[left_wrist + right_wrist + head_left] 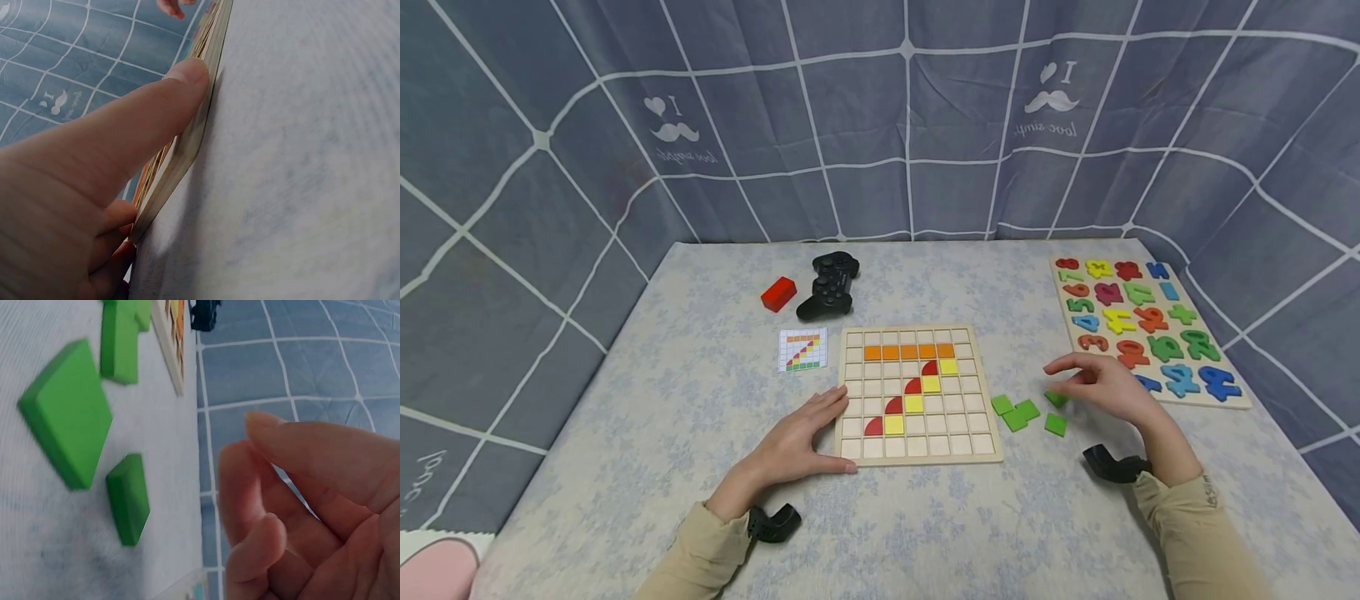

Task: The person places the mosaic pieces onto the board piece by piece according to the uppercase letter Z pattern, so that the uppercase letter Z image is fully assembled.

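My left hand (pixel 793 442) lies at the near left corner of a wooden grid board (pixel 917 457). Its straight thumb touches the near edge, while the fingertips rest against the left side. Orange squares (pixel 908 352) form a row on the board, above a diagonal of yellow squares (pixel 913 404) and red quarter-round pieces (pixel 893 406). To the right of the board lie several loose green square tiles (pixel 1056 424). Over one green tile (pixel 128 500) hovers my right hand (pixel 1108 387), fingers loosely bent, thumb and forefinger near each other with nothing seen between them.
A pattern card (pixel 802 349) lies left of the board. Behind it are a red block (pixel 778 294) and a black game controller (pixel 831 286). A number puzzle board (pixel 1150 329) with colourful pieces lies at the right, close beyond my right hand. A grid-patterned curtain (pixel 865 125) surrounds the table.
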A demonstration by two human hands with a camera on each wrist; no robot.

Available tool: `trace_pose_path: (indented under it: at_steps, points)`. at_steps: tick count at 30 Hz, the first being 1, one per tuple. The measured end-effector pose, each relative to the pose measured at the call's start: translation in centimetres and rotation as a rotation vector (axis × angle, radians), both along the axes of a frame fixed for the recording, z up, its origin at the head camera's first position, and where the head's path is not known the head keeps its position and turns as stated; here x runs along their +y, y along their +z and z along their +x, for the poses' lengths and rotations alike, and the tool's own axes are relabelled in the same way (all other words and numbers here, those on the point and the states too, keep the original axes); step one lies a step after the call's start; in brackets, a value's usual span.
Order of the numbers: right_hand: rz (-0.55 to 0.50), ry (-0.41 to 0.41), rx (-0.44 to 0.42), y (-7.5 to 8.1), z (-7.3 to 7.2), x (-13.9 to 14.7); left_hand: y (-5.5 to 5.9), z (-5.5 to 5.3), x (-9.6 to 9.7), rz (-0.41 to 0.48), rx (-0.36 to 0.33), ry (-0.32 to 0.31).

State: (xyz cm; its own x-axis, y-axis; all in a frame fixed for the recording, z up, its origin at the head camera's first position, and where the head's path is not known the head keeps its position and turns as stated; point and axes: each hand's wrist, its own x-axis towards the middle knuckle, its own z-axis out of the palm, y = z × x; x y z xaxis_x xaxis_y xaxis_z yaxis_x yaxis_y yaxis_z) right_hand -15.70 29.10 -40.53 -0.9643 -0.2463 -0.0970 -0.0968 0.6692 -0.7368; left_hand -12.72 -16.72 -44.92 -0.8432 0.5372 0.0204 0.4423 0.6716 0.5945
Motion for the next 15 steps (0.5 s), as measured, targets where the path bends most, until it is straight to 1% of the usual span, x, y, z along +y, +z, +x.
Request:
trace_pose_path:
  at_steps: [5, 9, 15]
  points:
    - [0.023, 0.002, -0.064, -0.43, -0.11, 0.45, -0.04, 0.04, -0.04, 0.001, 0.0, 0.002]
    - [0.051, 0.001, -0.093, -0.8, -0.13, 0.7, -0.1, 0.01, 0.0, 0.003, 0.004, -0.001]
    - [0.048, 0.025, -0.08, -0.94, -0.08, 0.96, -0.07, 0.02, 0.05, 0.002, 0.004, 0.002]
